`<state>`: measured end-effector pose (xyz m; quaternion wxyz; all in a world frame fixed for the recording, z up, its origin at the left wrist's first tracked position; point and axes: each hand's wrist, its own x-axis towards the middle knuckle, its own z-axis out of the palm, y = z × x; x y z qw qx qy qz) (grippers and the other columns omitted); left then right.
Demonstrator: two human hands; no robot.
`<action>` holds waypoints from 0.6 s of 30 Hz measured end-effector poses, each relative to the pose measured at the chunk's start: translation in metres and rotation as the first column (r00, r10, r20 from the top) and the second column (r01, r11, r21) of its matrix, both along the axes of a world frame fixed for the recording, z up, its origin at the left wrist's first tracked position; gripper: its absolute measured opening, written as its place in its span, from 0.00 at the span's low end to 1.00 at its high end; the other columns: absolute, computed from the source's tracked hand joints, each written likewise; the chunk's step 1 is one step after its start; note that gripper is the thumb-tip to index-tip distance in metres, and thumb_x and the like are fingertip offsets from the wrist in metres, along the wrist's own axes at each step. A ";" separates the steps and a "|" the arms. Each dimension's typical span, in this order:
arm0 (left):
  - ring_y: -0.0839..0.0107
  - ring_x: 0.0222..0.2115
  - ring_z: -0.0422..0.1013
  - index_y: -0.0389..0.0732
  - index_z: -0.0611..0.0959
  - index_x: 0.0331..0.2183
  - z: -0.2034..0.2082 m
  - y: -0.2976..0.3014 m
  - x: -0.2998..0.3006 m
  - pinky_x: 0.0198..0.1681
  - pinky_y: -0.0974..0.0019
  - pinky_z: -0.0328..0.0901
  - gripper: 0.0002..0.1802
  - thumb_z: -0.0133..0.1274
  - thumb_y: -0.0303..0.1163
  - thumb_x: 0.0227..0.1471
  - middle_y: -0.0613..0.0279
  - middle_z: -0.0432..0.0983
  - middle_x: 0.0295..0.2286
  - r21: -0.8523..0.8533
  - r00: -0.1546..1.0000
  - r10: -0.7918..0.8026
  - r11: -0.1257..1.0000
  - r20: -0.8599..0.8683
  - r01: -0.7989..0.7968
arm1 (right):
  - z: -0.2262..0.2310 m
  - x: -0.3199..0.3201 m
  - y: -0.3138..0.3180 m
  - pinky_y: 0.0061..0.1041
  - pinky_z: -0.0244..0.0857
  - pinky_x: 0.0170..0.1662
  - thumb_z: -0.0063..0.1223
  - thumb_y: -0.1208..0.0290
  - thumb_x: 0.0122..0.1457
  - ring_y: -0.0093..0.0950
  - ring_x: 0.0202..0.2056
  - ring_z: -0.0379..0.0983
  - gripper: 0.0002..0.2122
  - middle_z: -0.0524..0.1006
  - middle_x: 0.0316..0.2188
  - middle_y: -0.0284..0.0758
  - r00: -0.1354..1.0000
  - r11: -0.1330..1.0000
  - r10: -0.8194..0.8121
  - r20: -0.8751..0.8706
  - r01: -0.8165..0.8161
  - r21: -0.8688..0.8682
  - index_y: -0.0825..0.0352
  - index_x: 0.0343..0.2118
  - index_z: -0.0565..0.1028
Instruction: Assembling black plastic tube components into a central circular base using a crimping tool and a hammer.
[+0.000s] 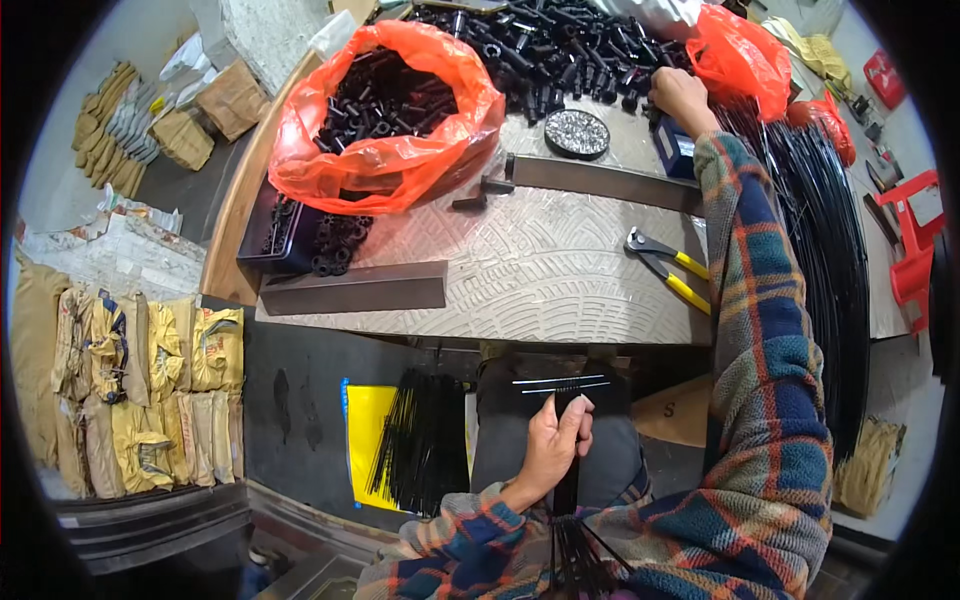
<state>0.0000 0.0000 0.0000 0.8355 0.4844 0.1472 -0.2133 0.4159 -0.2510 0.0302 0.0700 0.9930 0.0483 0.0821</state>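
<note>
My left hand (556, 440) is closed around a bundle of thin black rods (572, 545) above my lap. Two thin silvery rods (560, 382) lie crosswise at the bundle's upper end, just beyond my thumb. My right hand (683, 98) is stretched to the far right of the table, beside a pile of black bolts (570, 50) and over a small blue box (674, 148). Its fingers are curled downward, and whatever they hold is hidden. Pliers with yellow handles (665, 262) lie on the table below my right forearm.
An orange plastic bag (385, 180) of black parts stands at left, by a dark bin (270, 245). Dark metal bars (355, 287) and a round tin (577, 134) sit on the table. Long black rods (825, 210) hang at right; more black rods (418, 440) lie on yellow material (368, 430).
</note>
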 end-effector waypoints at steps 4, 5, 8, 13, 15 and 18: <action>0.79 0.14 0.59 0.36 0.69 0.30 -0.022 0.007 0.042 0.17 0.76 0.55 0.13 0.41 0.38 0.57 0.66 0.62 0.17 0.026 0.990 -0.025 0.999 0.142 0.021 | 0.039 0.021 0.013 0.37 0.67 0.36 0.55 0.57 0.46 0.39 0.37 0.73 0.16 0.75 0.33 0.43 0.999 0.998 -0.050 -0.005 0.050 -0.047 0.67 0.30 0.76; 0.79 0.14 0.59 0.36 0.69 0.30 -0.025 0.008 0.041 0.17 0.77 0.55 0.14 0.41 0.38 0.57 0.66 0.62 0.16 0.028 0.988 -0.017 1.000 0.154 0.013 | 0.039 0.027 0.014 0.37 0.67 0.38 0.57 0.56 0.43 0.39 0.38 0.72 0.18 0.76 0.34 0.43 0.999 0.999 -0.040 -0.027 0.039 -0.035 0.67 0.32 0.76; 0.79 0.14 0.59 0.36 0.69 0.30 -0.024 0.009 0.035 0.17 0.77 0.55 0.14 0.41 0.38 0.56 0.66 0.62 0.16 0.042 0.984 -0.009 0.999 0.178 0.002 | 0.037 0.026 0.026 0.37 0.65 0.42 0.57 0.58 0.42 0.42 0.40 0.71 0.20 0.75 0.35 0.45 0.995 0.982 -0.073 -0.072 0.084 0.169 0.67 0.35 0.75; 0.79 0.14 0.59 0.36 0.69 0.30 -0.024 0.008 0.035 0.17 0.76 0.55 0.13 0.41 0.37 0.57 0.66 0.62 0.16 0.017 0.978 -0.008 1.000 0.207 0.005 | 0.039 0.030 0.010 0.37 0.65 0.40 0.51 0.55 0.47 0.42 0.38 0.71 0.18 0.75 0.34 0.46 0.979 0.950 -0.180 0.100 0.147 0.274 0.64 0.36 0.73; 0.80 0.14 0.59 0.36 0.68 0.30 -0.023 0.010 0.037 0.17 0.77 0.55 0.12 0.40 0.36 0.57 0.66 0.62 0.16 0.031 0.978 -0.012 1.000 0.208 0.006 | 0.050 0.022 0.021 0.37 0.63 0.37 0.46 0.54 0.52 0.43 0.36 0.71 0.17 0.75 0.31 0.46 0.895 0.870 0.024 0.446 -0.238 0.431 0.63 0.35 0.72; 0.81 0.14 0.58 0.35 0.68 0.29 -0.023 0.011 0.039 0.17 0.77 0.54 0.12 0.40 0.35 0.57 0.66 0.62 0.17 0.007 0.980 -0.006 1.000 0.201 0.004 | 0.070 -0.020 0.044 0.23 0.62 0.25 0.56 0.60 0.49 0.22 0.22 0.67 0.19 0.71 0.20 0.38 0.939 0.558 0.181 0.293 -0.343 0.755 0.66 0.39 0.67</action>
